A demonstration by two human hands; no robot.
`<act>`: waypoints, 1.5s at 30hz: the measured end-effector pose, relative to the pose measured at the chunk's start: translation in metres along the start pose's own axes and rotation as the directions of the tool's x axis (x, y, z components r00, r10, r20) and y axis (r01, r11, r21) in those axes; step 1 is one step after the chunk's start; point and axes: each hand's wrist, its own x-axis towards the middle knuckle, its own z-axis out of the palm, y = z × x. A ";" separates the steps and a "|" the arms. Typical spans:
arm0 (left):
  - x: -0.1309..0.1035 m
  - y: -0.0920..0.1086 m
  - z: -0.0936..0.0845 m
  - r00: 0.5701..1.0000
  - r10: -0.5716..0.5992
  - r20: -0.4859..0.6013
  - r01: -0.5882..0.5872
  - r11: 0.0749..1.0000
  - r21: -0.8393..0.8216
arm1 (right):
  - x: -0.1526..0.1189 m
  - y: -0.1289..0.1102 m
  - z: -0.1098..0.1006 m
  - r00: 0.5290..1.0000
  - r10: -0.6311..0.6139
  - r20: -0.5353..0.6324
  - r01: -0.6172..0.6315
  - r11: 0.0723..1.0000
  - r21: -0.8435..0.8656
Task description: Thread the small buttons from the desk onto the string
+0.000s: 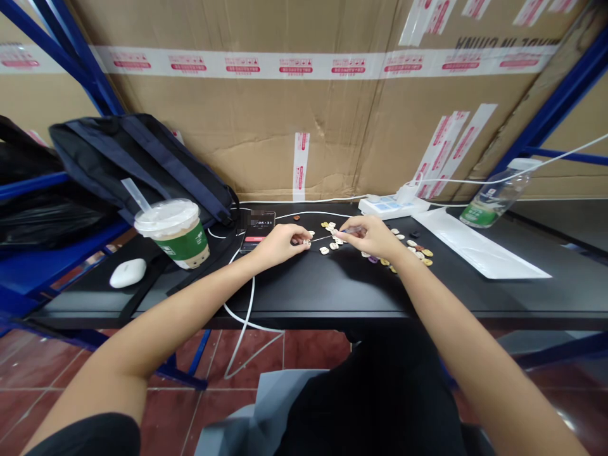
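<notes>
Fingers of left hand (280,244), right hand (370,234) pinch thin string (320,239) over small rounded beads (418,252).

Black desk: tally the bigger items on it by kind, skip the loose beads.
Clear plastic cup with green sleeve and straw: 1
White computer mouse: 1
Black phone with lit screen: 1
White power strip: 1
Clear plastic bottle with green label, lying down: 1
Dark blue fabric bag: 1
Total: 6
</notes>
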 end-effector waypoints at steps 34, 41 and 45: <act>0.001 -0.010 0.001 0.999 0.004 -0.050 0.003 0.990 0.139 | 0.000 -0.002 0.001 0.987 0.163 0.018 -0.148 0.935 -0.322; 0.000 -0.010 0.003 0.999 0.021 -0.041 -0.016 0.992 0.127 | 0.000 -0.001 0.009 0.988 0.107 0.108 -0.080 0.971 -0.223; 0.000 -0.008 0.004 0.999 -0.018 -0.031 0.022 0.992 0.126 | 0.000 -0.009 0.014 0.987 0.063 0.147 -0.032 0.979 -0.201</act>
